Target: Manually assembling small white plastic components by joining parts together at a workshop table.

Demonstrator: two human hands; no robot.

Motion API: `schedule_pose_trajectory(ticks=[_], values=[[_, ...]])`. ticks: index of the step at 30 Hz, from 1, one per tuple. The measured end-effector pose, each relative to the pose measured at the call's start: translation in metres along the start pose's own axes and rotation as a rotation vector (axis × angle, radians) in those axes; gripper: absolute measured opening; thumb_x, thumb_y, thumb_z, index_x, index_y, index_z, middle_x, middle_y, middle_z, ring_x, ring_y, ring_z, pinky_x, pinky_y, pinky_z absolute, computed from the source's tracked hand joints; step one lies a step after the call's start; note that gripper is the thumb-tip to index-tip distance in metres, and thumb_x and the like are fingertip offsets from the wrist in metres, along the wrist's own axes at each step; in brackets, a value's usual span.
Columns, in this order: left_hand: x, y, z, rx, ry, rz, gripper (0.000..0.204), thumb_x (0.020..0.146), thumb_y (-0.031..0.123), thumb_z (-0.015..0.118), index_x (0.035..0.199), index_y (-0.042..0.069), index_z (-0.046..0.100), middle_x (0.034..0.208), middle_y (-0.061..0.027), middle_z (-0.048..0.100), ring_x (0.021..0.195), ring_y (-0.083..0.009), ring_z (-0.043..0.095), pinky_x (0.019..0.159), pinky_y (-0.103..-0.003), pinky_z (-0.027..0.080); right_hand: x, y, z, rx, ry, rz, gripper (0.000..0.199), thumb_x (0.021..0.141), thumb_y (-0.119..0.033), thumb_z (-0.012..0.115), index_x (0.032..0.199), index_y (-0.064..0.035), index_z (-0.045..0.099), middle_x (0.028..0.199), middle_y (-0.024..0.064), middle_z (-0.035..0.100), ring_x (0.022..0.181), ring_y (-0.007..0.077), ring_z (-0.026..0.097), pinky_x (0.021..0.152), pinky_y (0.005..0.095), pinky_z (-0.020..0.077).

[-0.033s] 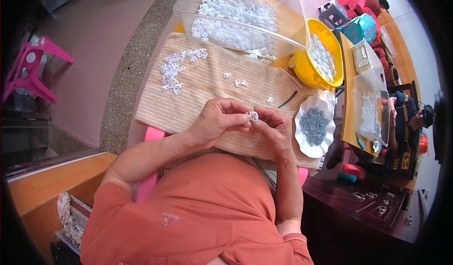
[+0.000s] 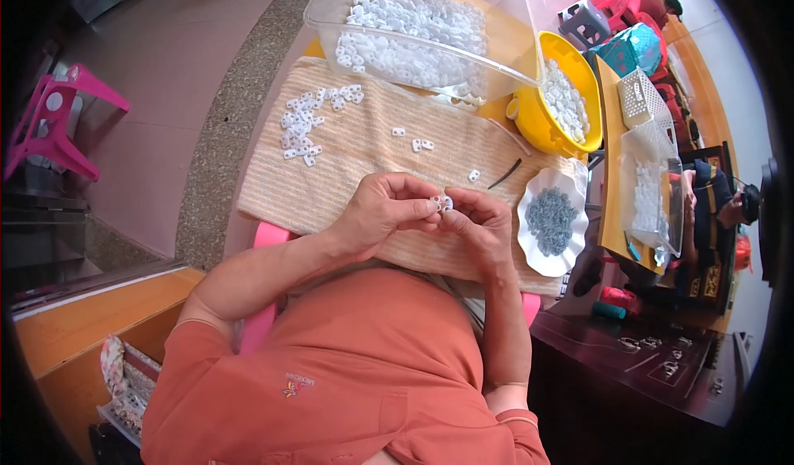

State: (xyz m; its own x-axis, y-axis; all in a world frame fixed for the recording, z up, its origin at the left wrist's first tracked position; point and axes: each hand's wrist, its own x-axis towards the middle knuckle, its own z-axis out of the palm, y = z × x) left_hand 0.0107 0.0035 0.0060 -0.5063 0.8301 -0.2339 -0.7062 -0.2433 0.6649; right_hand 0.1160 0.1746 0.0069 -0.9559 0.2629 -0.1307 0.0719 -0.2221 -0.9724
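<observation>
Between the fingertips of the left hand (image 2: 374, 209) and the right hand (image 2: 482, 222), over the striped towel (image 2: 347, 142), small white plastic pieces (image 2: 442, 203) are pinched thumb-to-forefinger, too covered to count or to tell how they meet. So slight a hold could slip if either thumb pressed off-centre, dropping one near the look-alike loose pieces (image 2: 417, 146) just beyond. Farther right, the fluted dish (image 2: 544, 265) of grey parts (image 2: 552, 221) stands near the right hand, and an outward swing might tip it.
</observation>
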Motion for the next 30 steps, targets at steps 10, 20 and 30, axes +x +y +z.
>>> schedule_pose_trajectory(ticks=[10, 20, 30], values=[[0.001, -0.002, -0.001, 0.076, 0.009, 0.005, 0.018, 0.087, 0.002, 0.066, 0.104, -0.003, 0.064, 0.095, -0.0103, 0.068, 0.083, -0.0148, 0.067, 0.075, -0.027, 0.058, -0.002, 0.000, -0.002, 0.000, 0.039, -0.003, 0.030, 0.083, -0.001, 0.071, 0.111, 0.0047, 0.062, 0.095, 0.0103, 0.070, 0.081, 0.0145, 0.067, 0.072, 0.0261, 0.0555], [0.002, -0.002, -0.001, 0.120, 0.038, 0.018, 0.017, 0.087, 0.001, 0.065, 0.103, -0.004, 0.064, 0.094, -0.0099, 0.068, 0.082, -0.0140, 0.067, 0.074, -0.027, 0.058, -0.002, 0.003, -0.002, -0.034, 0.041, -0.030, 0.030, 0.084, -0.001, 0.070, 0.112, 0.0055, 0.061, 0.093, 0.0111, 0.070, 0.080, 0.0163, 0.068, 0.073, 0.0279, 0.0563], [0.001, -0.003, -0.002, 0.117, 0.036, 0.013, 0.017, 0.087, 0.002, 0.066, 0.103, -0.004, 0.065, 0.093, -0.0095, 0.068, 0.082, -0.0137, 0.067, 0.074, -0.027, 0.058, -0.003, 0.005, -0.005, -0.058, 0.045, -0.044, 0.030, 0.085, -0.002, 0.069, 0.112, 0.0067, 0.060, 0.092, 0.0126, 0.069, 0.078, 0.0186, 0.069, 0.072, 0.0300, 0.0572]])
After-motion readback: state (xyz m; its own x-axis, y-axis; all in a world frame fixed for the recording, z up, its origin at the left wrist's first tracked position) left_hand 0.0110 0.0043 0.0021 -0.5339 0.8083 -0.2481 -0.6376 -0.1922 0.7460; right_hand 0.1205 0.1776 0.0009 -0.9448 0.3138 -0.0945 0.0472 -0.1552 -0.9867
